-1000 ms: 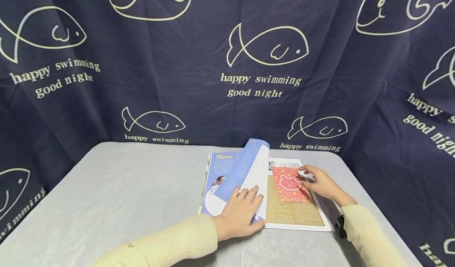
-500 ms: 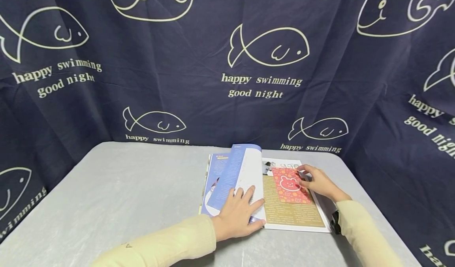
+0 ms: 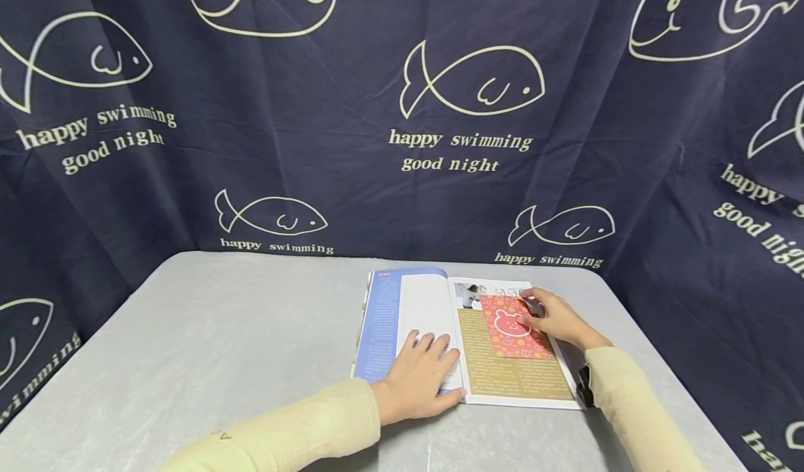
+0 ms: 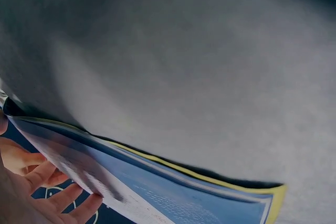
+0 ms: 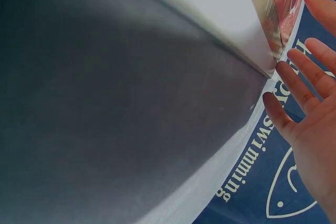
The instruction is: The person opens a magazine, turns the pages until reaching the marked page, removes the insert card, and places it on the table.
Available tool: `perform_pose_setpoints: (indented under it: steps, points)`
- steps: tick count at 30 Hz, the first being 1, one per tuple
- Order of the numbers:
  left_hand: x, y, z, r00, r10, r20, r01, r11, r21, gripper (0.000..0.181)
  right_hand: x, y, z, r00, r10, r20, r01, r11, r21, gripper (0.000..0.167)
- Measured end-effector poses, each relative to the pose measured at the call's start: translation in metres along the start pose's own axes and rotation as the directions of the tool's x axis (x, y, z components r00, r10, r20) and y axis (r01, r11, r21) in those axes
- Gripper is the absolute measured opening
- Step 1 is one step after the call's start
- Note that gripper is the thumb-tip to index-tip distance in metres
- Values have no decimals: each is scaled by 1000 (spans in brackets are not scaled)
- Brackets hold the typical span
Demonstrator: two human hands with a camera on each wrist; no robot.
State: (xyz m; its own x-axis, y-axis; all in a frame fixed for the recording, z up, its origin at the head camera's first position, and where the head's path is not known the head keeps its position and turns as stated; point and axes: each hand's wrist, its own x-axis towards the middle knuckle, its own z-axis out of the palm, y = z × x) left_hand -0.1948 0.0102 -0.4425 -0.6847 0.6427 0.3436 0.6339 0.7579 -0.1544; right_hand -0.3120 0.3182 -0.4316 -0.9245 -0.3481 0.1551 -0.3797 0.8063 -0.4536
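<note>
A magazine (image 3: 524, 385) lies spread on the table, with a blue and white left page (image 3: 427, 301) and a brown text page on the right. My left hand (image 3: 417, 378) rests on the left page near the fold, fingers spread. On the right page lies a red card (image 3: 505, 348) with a pink bear face. My right hand (image 3: 562, 318) is at the card's right edge, thumb and forefinger touching it. In the right wrist view, the fingers of the right hand (image 5: 310, 98) look fairly straight. The left wrist view shows the left hand (image 4: 58, 198) against the page.
The grey table (image 3: 251, 332) extends left of the magazine. Dark blue fabric (image 3: 352, 144) printed with fish and words hangs behind and at both sides. A black band (image 3: 585, 386) is on the right wrist.
The curled blue page has come down to the left and now lies flatter, uncovering more of the right page. Both hands stay nearly in place; the card has barely moved.
</note>
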Motion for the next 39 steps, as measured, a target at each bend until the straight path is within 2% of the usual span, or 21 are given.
perform_pose_setpoints:
  steps: [13,29,39]
  points:
    - [0,-4,-1,999,16,39,-16,1000,2,59,1,-3,-1,999,-31,16,31,999,-9,46]
    - [-1,-7,0,996,30,83,-27,999,-29,59,5,-3,0,999,-15,49,14,1000,24,52]
    - [-1,-6,-2,994,28,104,-24,999,-40,59,7,-1,2,997,30,64,-32,999,27,52]
